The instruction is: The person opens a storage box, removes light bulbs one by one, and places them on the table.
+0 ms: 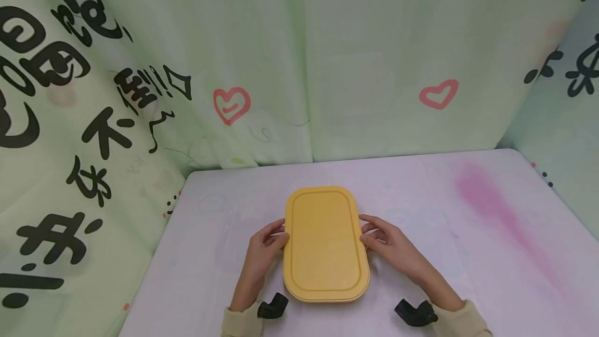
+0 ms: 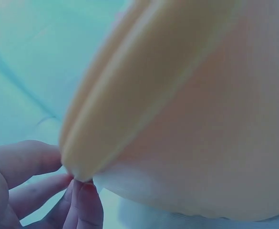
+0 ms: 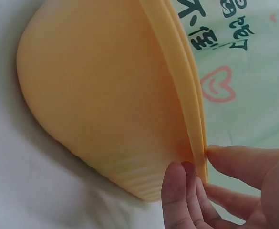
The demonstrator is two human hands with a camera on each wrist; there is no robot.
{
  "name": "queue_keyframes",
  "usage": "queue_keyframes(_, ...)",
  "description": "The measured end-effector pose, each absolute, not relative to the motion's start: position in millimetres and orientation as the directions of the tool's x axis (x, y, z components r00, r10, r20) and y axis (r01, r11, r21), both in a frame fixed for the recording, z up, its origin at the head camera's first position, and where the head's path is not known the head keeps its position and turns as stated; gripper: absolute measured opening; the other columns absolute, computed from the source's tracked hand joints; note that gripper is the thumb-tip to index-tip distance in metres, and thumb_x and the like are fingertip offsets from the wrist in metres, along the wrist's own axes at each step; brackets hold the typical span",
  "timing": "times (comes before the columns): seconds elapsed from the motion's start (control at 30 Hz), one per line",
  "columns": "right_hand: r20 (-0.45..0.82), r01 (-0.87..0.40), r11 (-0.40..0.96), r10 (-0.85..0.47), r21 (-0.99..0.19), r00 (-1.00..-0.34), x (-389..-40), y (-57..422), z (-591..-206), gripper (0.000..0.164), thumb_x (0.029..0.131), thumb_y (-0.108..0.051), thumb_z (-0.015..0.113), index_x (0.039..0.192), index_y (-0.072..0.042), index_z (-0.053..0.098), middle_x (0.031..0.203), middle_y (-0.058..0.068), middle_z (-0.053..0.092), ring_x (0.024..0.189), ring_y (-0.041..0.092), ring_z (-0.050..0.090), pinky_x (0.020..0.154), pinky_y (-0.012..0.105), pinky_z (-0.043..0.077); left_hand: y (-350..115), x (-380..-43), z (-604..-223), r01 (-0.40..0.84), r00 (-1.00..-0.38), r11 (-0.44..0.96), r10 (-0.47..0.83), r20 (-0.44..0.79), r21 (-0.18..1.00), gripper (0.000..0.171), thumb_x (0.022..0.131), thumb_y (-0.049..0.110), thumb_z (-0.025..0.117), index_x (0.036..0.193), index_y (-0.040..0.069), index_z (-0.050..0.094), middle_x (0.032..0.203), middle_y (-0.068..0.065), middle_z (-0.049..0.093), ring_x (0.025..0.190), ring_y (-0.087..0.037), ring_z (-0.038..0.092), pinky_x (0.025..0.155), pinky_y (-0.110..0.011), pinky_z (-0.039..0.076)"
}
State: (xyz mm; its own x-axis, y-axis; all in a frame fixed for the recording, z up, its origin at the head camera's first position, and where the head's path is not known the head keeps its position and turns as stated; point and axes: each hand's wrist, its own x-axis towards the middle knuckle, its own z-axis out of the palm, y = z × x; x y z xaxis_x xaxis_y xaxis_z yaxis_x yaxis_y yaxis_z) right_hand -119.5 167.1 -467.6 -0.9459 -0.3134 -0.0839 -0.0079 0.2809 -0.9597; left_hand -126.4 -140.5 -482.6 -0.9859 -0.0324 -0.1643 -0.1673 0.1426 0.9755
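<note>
- Pale green cloth (image 1: 365,40) with black lettering and pink hearts is hung behind and at both sides; a whitish table (image 1: 412,196) is set below, marked toward the far right by a pink smear (image 1: 496,202).
- A yellow lidded box (image 1: 326,243) is placed mid-table, long sides running near to far. The lid (image 1: 323,212) is seen on; whether the base is borne by the table cannot be told for certain.
- The box's left edge is pinched by the left hand (image 1: 264,251), its right edge by the right hand (image 1: 390,243); in both, the gap between thumb and fingers is kept narrow round the rim (image 3: 191,95).
- Main risk, as judged: the hold is confined to the rim. Were the lid loosely seated, it could be pulled away and the body left behind.
- Tilt could be caused by uneven pull, or by weight gathered at one end; contents are hidden.
- Slip could be brought on by a smooth-looking surface and fingertip-only contact.
- The near left corner could be knocked by the black wrist mount (image 1: 273,307), were the left wrist turned inward.
</note>
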Motion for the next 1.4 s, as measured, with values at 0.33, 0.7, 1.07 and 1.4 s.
queue_keyframes(0.33, -0.135, 0.08, 0.175, -0.323, -0.981, -0.937, -118, 168, -464, 0.062, 0.098, -0.019, 0.064, 0.15, 0.0, 0.036, 0.124, 0.023, 0.052, 0.096, 0.014, 0.065, 0.08, 0.03, 0.059, -144, -125, -485, -0.198, -0.98, 0.063, -0.004, -0.199, 0.978, 0.046, 0.091, 0.022, 0.073, 0.134, 0.009, 0.062, 0.121, -0.014, 0.061, 0.098, -0.016, 0.066, 0.081, -0.024, 0.058)
queue_keyframes(0.7, -0.155, 0.102, 0.192, -0.288, -0.976, -0.945, -117, 165, -460, 0.06, 0.097, -0.015, 0.063, 0.149, 0.001, 0.037, 0.122, 0.023, 0.054, 0.092, 0.015, 0.065, 0.078, 0.031, 0.059, -148, -123, -480, -0.212, -0.976, 0.002, 0.047, -0.212, 0.977, 0.05, 0.091, 0.026, 0.073, 0.137, 0.012, 0.06, 0.128, -0.012, 0.06, 0.103, -0.015, 0.066, 0.087, -0.027, 0.056)
queue_keyframes(1.07, -0.16, 0.099, 0.234, -0.259, -0.967, -0.953, -118, 162, -458, 0.058, 0.097, -0.016, 0.063, 0.148, 0.0, 0.04, 0.12, 0.02, 0.055, 0.091, 0.016, 0.065, 0.078, 0.03, 0.059, -149, -124, -479, -0.215, -0.976, 0.033, 0.021, -0.216, 0.976, 0.047, 0.09, 0.021, 0.075, 0.134, 0.011, 0.062, 0.116, -0.012, 0.06, 0.096, -0.016, 0.064, 0.084, -0.026, 0.056)
queue_keyframes(1.4, -0.161, 0.088, 0.28, -0.249, -0.956, -0.955, -120, 160, -450, 0.057, 0.097, -0.014, 0.064, 0.148, -0.001, 0.042, 0.119, 0.018, 0.055, 0.093, 0.018, 0.065, 0.079, 0.034, 0.059, -150, -123, -472, -0.233, -0.972, 0.011, 0.027, -0.233, 0.972, 0.048, 0.09, 0.021, 0.074, 0.136, 0.012, 0.061, 0.118, -0.012, 0.059, 0.097, -0.014, 0.066, 0.087, -0.027, 0.057)
